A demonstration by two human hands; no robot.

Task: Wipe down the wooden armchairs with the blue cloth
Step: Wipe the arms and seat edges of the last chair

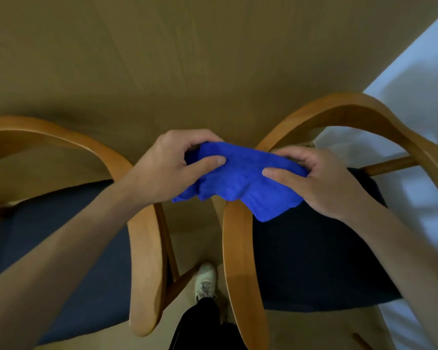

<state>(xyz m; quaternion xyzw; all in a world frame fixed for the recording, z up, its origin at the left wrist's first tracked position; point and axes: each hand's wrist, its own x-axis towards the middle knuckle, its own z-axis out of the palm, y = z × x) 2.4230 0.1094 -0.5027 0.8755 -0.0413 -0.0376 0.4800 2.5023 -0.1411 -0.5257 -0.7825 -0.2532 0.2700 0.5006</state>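
A bright blue cloth is bunched between both hands, in the air over the gap between two wooden armchairs. My left hand pinches its left end with thumb on top. My right hand grips its right end. The cloth's lower corner hangs over the curved armrest of the right armchair, which has a dark seat cushion. The left armchair has a dark blue cushion and a matching bent-wood armrest.
A large wooden table top fills the upper view beyond the chairs. A pale floor or wall area shows at the right. My foot in a white shoe stands on the floor between the two chairs.
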